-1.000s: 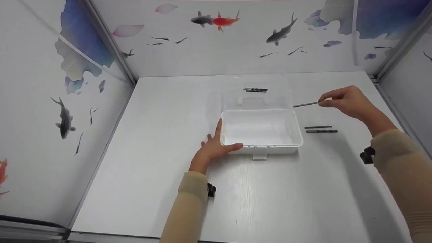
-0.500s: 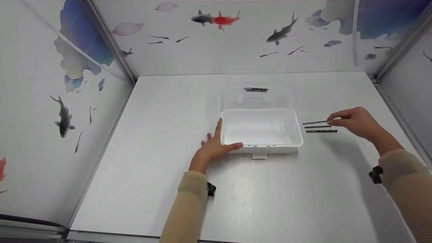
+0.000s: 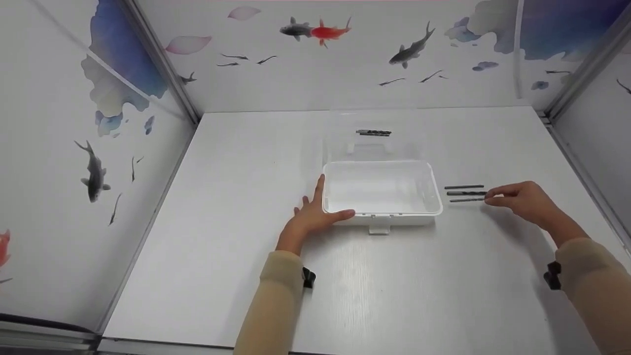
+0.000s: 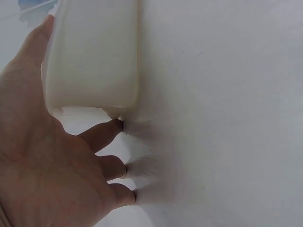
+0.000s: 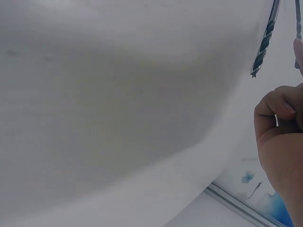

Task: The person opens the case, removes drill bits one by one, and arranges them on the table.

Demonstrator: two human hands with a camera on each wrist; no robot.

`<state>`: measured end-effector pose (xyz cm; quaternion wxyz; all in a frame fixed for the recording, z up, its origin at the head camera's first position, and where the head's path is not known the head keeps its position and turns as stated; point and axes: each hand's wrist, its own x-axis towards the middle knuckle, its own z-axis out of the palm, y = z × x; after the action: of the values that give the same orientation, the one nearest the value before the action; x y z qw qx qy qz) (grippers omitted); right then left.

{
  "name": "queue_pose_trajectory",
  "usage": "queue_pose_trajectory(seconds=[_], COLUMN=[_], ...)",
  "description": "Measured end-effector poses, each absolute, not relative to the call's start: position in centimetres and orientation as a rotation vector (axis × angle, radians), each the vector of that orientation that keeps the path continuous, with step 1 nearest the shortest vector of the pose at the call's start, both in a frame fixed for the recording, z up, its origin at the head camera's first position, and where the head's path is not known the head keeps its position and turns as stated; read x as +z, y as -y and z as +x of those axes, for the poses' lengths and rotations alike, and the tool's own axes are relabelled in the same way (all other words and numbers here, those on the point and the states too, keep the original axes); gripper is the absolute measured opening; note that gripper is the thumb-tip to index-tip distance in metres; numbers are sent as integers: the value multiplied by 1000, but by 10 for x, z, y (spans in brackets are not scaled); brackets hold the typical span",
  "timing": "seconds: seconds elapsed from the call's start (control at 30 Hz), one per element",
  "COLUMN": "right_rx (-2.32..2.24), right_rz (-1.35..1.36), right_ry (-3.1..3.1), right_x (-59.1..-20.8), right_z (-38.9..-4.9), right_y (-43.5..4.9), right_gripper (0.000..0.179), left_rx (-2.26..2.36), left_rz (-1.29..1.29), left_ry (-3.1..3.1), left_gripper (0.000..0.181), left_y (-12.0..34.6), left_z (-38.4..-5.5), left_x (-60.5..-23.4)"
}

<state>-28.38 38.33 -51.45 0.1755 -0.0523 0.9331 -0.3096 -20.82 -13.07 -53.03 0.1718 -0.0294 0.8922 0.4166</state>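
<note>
My right hand pinches the right end of a thin drill bit, which lies low at the tabletop. Just beyond it are a thicker fluted bit, its right end close to the fingertips, and a plain-looking grey bit. A twisted bit shows beside the hand in the right wrist view. A white plastic box stands with its lid open. At its near left corner rests my left hand, thumb along the front rim and index finger along the side. Its other fingertips touch the table in the left wrist view.
The clear lid lies back behind the box, with several dark drill bits seen at it. A latch hangs at the box's front. White panels printed with fish enclose the table at the back and sides.
My right hand has brought the thin bit from above and behind the other two down toward me, to their near side. The left hand has stayed at the box corner.
</note>
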Motion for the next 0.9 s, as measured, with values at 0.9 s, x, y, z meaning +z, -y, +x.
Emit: queue_pose_trajectory(seconds=[0.9], right_rx=[-944], right_rz=[-20], right_ry=[-2642], right_x=[-539], right_z=[-283], right_y=[-389], right_gripper=[60], left_rx=[1179], left_rz=[-73], left_ry=[-2539], left_gripper=[136], left_y=[134], left_z=[-208], left_x=[-532])
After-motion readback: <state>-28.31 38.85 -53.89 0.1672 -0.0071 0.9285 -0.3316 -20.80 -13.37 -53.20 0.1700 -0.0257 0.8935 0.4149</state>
